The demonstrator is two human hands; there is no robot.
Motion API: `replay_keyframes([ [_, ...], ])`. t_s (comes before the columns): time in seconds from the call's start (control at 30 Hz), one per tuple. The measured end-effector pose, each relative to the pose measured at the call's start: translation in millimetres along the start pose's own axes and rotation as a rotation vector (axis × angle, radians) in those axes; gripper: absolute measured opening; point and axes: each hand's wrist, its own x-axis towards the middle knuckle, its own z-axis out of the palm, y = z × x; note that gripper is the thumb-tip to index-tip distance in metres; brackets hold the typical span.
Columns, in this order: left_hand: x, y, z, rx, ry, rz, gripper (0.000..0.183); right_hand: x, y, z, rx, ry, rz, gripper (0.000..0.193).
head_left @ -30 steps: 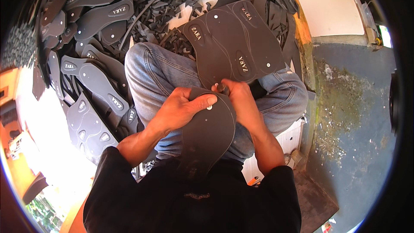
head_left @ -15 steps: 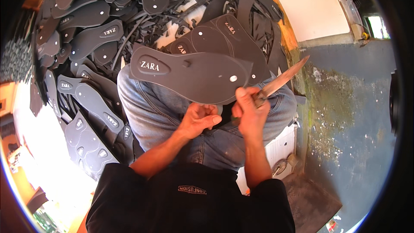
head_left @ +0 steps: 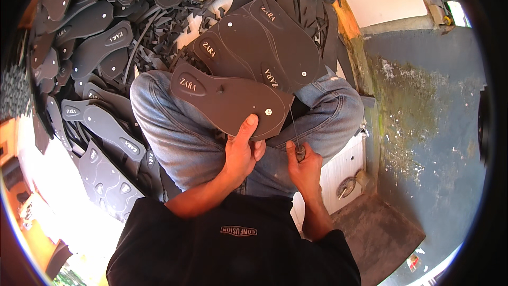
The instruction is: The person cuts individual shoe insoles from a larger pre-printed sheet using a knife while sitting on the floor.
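Note:
My left hand (head_left: 242,152) grips the near edge of a dark foam shoe sole piece (head_left: 227,95), thumb on top and fingers underneath. The piece lies over my crossed legs, with a raised oval pad at its far left end and a small white dot near my thumb. At its right end a sole outline shows inside a cut border. My right hand (head_left: 305,172) is closed around the handle of a knife (head_left: 300,152). Its thin blade, seen edge-on, points away from me at the piece's right edge; whether it touches cannot be told. Beyond lies a larger foam sheet (head_left: 288,37) with sole outlines.
Cut dark soles (head_left: 100,55) are heaped at the left, and foam offcuts (head_left: 153,47) lie beyond my legs. A stained blue-grey wall (head_left: 444,106) stands at the right. Near my right elbow are a brown board (head_left: 370,233) and a round metal object (head_left: 346,187).
My left thumb has come up onto the sole piece, which has turned and shifted nearer. My right hand has moved down, and the knife has swung from pointing right to pointing away from me.

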Motion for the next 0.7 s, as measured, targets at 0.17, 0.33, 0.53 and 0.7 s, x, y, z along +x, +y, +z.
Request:
replay_keyframes([
  [0.17,1,1,-10,0.008,-0.017,0.003,0.021,-1,-1,3,-0.001,-0.027,0.015,0.036],
  [0.33,-3,5,-27,0.057,-0.04,0.07,0.018,25,-18,3,-0.031,-0.205,-0.058,0.025],
  [0.53,-20,5,-48,0.133,-0.016,0.085,0.023,75,-26,32,0.317,-0.414,-0.185,0.023],
  [0.7,-34,19,-59,0.21,-0.06,-0.048,0.031,57,-43,18,0.809,-0.664,0.244,0.021],
])
